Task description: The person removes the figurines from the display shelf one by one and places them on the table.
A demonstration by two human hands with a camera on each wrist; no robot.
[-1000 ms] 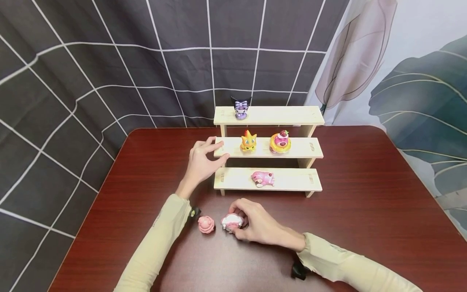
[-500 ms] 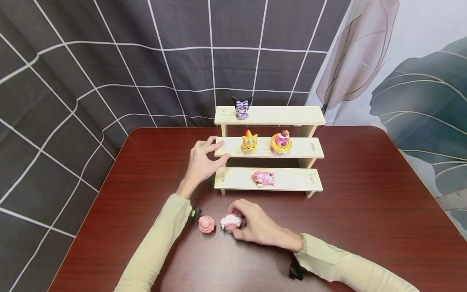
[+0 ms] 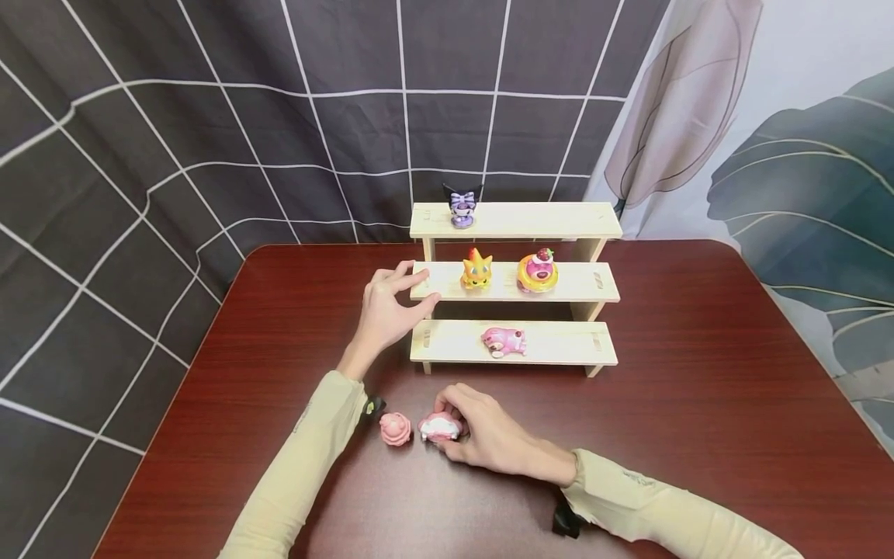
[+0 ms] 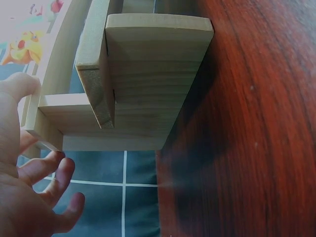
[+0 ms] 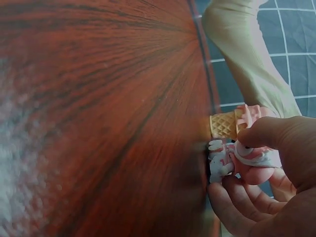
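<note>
Slightly, over the last second, the pink-and-white figure [image 3: 439, 427] in my right hand [image 3: 492, 435] has shifted left, nearer the ice-cream cone toy [image 3: 395, 428], and tipped a little; I judge that as fine adjusting of its place, not a carry. My right thumb and fingers pinch it from both sides, low at the table [image 3: 698, 349], in front of the wooden stand [image 3: 576, 282]; whether its base touches down I can't tell. My left hand [image 3: 387, 307] hasn't moved: thumb and forefinger grip the left end of the stand's middle board. A pink toy [image 3: 504, 341] lies on the lowest board, a yellow toy [image 3: 476, 273] and a ringed toy [image 3: 537, 273] sit on the middle, a purple toy [image 3: 462, 210] on top. I can read no brand, label or writing anywhere.
</note>
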